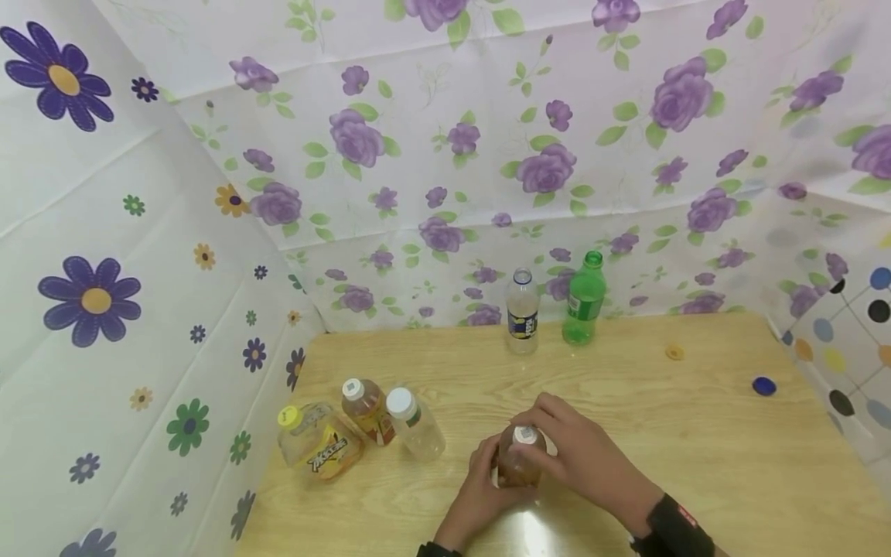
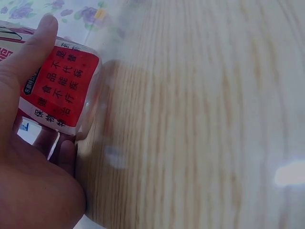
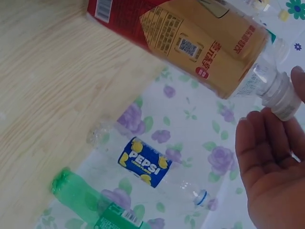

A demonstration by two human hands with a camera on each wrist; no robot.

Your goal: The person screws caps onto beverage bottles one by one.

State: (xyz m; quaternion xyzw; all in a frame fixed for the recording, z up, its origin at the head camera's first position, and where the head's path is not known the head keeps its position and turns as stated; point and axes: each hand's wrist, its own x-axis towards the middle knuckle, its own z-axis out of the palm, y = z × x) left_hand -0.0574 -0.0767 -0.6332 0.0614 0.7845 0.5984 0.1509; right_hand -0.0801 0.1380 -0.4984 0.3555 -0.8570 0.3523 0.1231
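A bottle with a red and gold label point(image 3: 205, 52) stands upright near the front of the table, with a white cap point(image 1: 525, 435) on its neck. My left hand point(image 1: 483, 491) grips the bottle low around its sides; in the left wrist view the thumb lies along the red part of the label point(image 2: 66, 86). From the other side, my right hand point(image 1: 588, 452) pinches the white cap between thumb and fingers. The right wrist view shows those fingertips point(image 3: 264, 114) right at the cap.
To the left stand a yellow-capped bottle point(image 1: 320, 445), a white-capped brown bottle point(image 1: 369, 414) and a white-capped clear bottle point(image 1: 420, 433). Uncapped Pepsi point(image 1: 522, 317) and green point(image 1: 585, 302) bottles stand at the back. A yellow cap point(image 1: 674, 353) and a blue cap point(image 1: 763, 386) lie to the right.
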